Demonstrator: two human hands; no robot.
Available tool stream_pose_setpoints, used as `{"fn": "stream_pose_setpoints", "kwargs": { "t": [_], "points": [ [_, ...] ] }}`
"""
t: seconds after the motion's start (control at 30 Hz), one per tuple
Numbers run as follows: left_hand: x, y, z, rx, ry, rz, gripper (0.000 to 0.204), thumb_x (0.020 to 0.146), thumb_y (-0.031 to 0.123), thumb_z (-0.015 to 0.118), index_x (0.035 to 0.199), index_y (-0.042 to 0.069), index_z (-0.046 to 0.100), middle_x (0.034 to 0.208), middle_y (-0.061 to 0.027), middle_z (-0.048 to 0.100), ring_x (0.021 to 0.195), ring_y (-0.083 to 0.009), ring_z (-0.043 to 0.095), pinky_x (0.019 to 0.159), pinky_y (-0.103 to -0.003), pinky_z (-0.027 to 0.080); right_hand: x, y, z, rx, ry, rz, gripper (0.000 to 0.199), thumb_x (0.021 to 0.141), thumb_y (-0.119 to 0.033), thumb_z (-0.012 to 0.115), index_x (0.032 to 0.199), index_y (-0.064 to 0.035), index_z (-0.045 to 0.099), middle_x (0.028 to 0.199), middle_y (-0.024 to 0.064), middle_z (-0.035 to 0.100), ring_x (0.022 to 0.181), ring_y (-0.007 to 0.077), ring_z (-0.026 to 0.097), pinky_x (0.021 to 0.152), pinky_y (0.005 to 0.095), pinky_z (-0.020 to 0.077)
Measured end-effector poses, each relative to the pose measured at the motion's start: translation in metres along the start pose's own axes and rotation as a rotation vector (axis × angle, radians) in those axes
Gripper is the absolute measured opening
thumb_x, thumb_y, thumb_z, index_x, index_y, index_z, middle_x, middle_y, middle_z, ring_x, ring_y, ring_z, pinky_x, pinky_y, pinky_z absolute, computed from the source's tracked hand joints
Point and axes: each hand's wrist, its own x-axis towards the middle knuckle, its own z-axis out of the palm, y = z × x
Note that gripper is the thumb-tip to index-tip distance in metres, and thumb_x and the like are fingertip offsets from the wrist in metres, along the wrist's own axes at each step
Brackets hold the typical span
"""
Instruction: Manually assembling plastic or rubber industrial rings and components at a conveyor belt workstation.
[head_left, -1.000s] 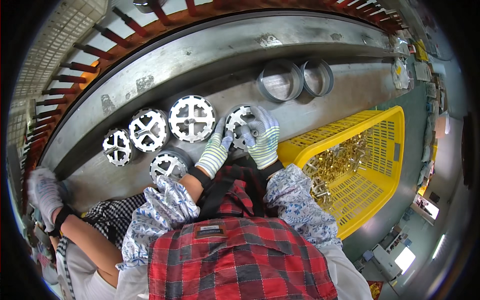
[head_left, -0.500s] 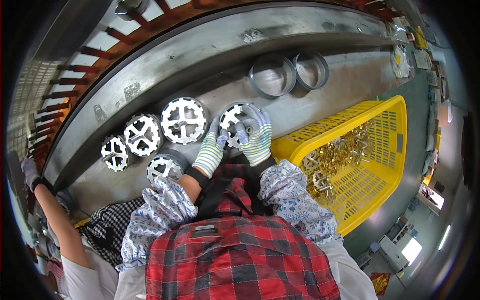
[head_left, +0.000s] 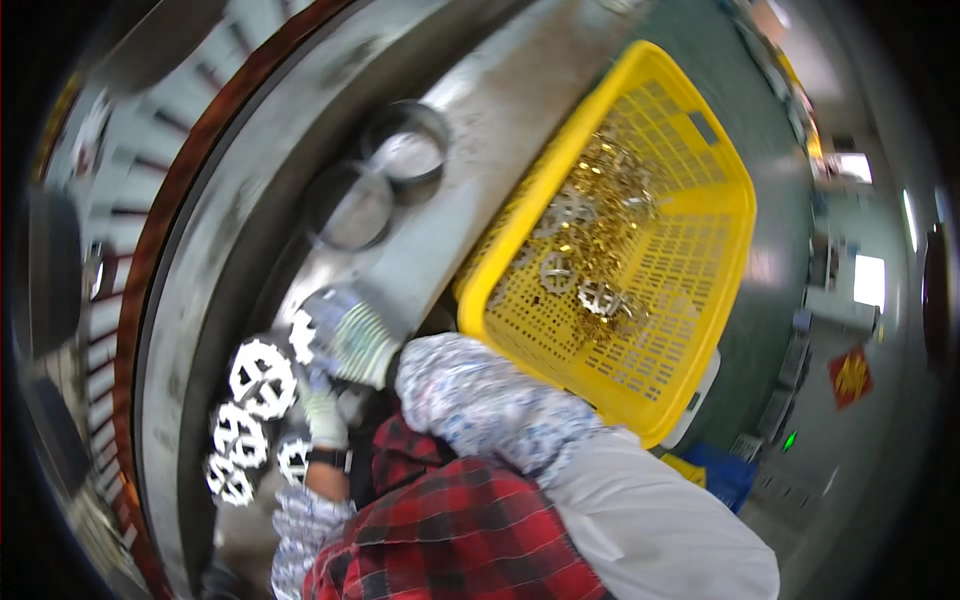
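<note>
My right hand [head_left: 358,338], in a striped glove, curls over a white spoked wheel [head_left: 302,335] on the metal bench. Its fingertips are blurred. Close beside it, my gloved left hand [head_left: 323,408] reaches in at the same wheel's near side; its fingers are smeared by motion. To the left of my hands lie a larger white spoked wheel [head_left: 263,378] with a notched rim, and smaller ones, a middle wheel [head_left: 240,436] and a wheel at the end [head_left: 229,480]. Another wheel [head_left: 293,460] is partly hidden by my left wrist.
Two hollow metal rings, a nearer ring [head_left: 350,207] and a farther ring [head_left: 405,150], stand on the bench [head_left: 500,110]. A yellow perforated basket [head_left: 735,215] at the right holds gold-coloured scraps [head_left: 605,215] and several spoked pieces. A raised metal ledge [head_left: 205,260] runs along the bench's far side.
The view has swung to the right, so the basket sits more central and the bench runs steeply. My hands stay at the same wheel. The co-worker's arm has left the view.
</note>
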Motion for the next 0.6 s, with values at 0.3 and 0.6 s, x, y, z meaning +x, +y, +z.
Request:
{"fn": "stream_pose_setpoints", "kwargs": {
  "t": [0.3, 0.6],
  "points": [
    [-0.025, 0.043, -0.002, 0.217, 0.26, -0.164, 0.061, 0.088, 0.048, 0.065, 0.132, 0.009, 0.048, 0.111, -0.0043, 0.06, 0.085, -0.0166, 0.057, 0.067, -0.027, 0.051, 0.043, 0.006, -0.023, 0.126, -0.343, 0.04, 0.032, 0.08, -0.034, 0.058, 0.099, -0.0091, 0.065, 0.108, 0.0089, 0.063, 0.106, 0.029, 0.056, 0.096, 0.0447, 0.0401],
    [-0.006, 0.103, 0.19, 1.019, -0.249, 0.619, 0.049, 0.098, 0.029, 0.05, 0.138, 0.001, 0.044, 0.125, -0.0105, 0.055, 0.107, -0.0179, 0.052, 0.094, -0.03, 0.04, -0.133, 0.268, -0.226, -0.26, 0.565, 0.975, 0.038, 0.082, -0.004, 0.052, 0.119, -0.0036, 0.058, 0.127, 0.0227, 0.053, 0.112, 0.0384, 0.054, 0.1, 0.0446, 0.0431]
  ]
}}
